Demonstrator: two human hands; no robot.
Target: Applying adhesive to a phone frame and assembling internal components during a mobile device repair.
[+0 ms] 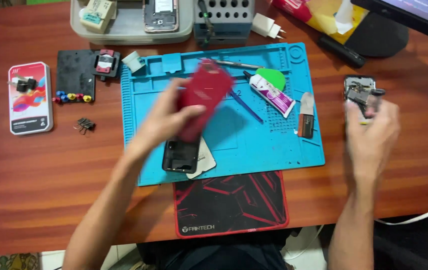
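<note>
Mouse pad [231, 202]: black and red, at 6 o'clock on the near table edge, tucked under the blue work mat [274, 145].
Dark phone body [180, 155]: lying face up at 7 o'clock on the mat, a pale card-like sheet [205, 162] half under it.
Left hand [166, 117]: fingers curled around a red back cover [204, 97], held tilted above the mat's centre (blurred, so it is in motion); the phone body lies just below it.
Right hand [371, 132]: off the mat at 3 o'clock, fingers bunched at an opened phone frame [359, 95] on the bare wood; whether it pinches the frame or only touches it I cannot tell through the blur.
Step in hand: likely sorting parts, the cover lifted in one hand and the frame handled with the other.
Next move calls for: a steady grip on the cover and a bare patch of mat, away from the glue tube [274, 92] at 1 o'clock.
Far edge: a grey tray [129, 30] with phone parts at 11 o'clock.
</note>
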